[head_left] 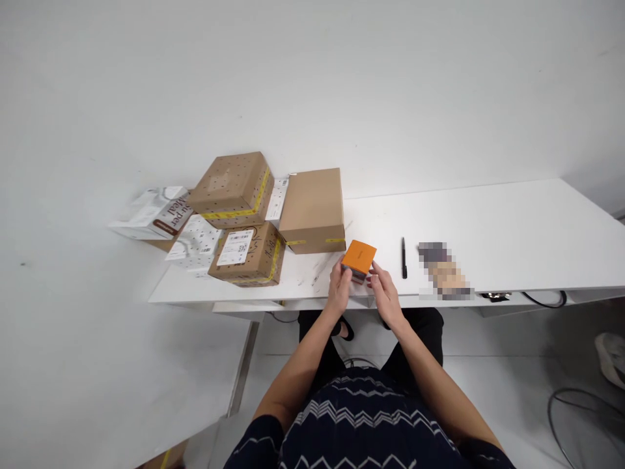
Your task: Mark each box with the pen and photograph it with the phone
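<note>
A small box with an orange top (359,256) is between my two hands at the front edge of the white table. My left hand (338,286) grips its left side, the thumb near the front face. On the other side, my right hand (385,293) has its fingers curled against the box's right side. Below the orange top, the darker sides show only in part, the rest hidden by my fingers. A black pen (404,258) lies just right of my right hand.
Several cardboard boxes stand at left: one stacked box (234,185), a labelled box (249,254) and a larger plain box (313,207). A white printed box (156,212) is farther left. Right of the pen lies a pixelated item (443,270). A black cable (544,299) hangs under the white table (512,234).
</note>
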Action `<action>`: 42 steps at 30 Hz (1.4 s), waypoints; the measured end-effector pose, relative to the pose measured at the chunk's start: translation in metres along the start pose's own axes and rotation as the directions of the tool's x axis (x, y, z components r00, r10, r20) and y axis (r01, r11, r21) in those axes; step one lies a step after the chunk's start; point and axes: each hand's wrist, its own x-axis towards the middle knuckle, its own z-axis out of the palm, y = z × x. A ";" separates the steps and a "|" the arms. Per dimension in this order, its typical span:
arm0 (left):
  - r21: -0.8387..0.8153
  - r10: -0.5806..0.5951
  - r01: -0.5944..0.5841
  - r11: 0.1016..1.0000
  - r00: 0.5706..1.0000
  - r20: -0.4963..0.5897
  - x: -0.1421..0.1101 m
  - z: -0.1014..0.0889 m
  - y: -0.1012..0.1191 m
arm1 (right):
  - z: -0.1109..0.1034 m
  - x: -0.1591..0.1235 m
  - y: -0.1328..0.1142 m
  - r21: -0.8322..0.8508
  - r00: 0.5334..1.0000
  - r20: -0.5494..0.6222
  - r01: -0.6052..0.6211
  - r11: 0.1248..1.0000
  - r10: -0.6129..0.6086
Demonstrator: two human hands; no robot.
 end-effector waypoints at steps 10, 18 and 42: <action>0.156 -0.331 0.342 0.927 0.939 -0.091 0.018 -0.008 0.010 | -0.013 0.044 -0.001 -0.051 0.962 -0.263 -0.089 0.995 0.072; 0.210 -0.187 0.190 0.959 0.982 -0.036 0.019 -0.003 0.011 | 0.006 0.041 0.001 0.062 0.985 -0.089 -0.140 0.988 0.145; 0.413 0.319 -0.314 0.855 0.946 0.057 0.003 -0.003 -0.007 | 0.005 0.009 0.020 -0.139 0.995 -0.100 0.015 0.990 -0.029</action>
